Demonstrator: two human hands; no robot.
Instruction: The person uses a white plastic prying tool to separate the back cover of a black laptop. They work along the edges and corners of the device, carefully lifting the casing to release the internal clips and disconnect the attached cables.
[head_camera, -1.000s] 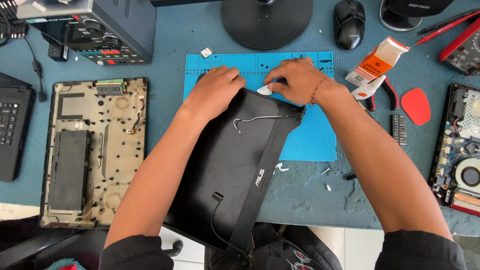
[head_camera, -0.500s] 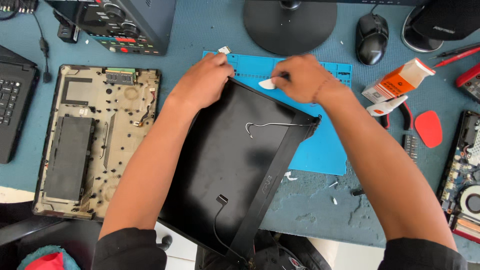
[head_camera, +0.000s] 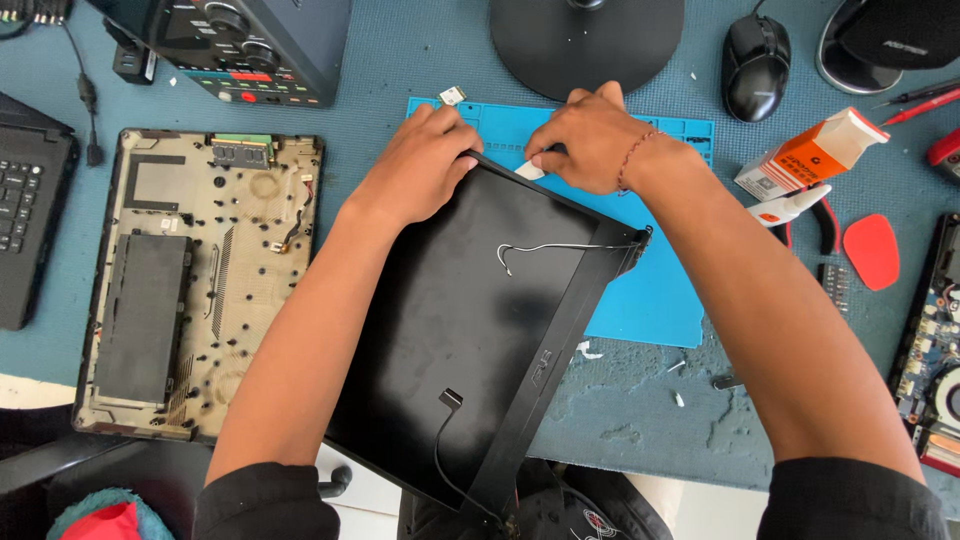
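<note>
At the far left a keyboard (head_camera: 28, 225) is lying at the bench (head_camera: 420, 60) edge, and beside it an opened laptop base (head_camera: 195, 285) is showing its battery and board. Right of that, the black panel (head_camera: 470, 330) is lying tilted across the bench, its far corner resting on the blue mat (head_camera: 650, 300) and its near end hanging over the bench edge toward the person.

The left hand (head_camera: 420, 165) is pressing down on the panel's far left edge, fingers curled over the rim; its grip is narrow, clamping the rim. Just right of it, the right hand (head_camera: 595, 140) is pinching a small white tab (head_camera: 530, 171) at the panel's top edge, so the panel is stretching away below both grips, toward the person. A thin wire (head_camera: 550, 247) is lying loose on the panel, below the right hand.

Further right, a mouse (head_camera: 755, 65), an orange bottle (head_camera: 810, 155), and a red pick (head_camera: 870, 250) are lying on the bench.
</note>
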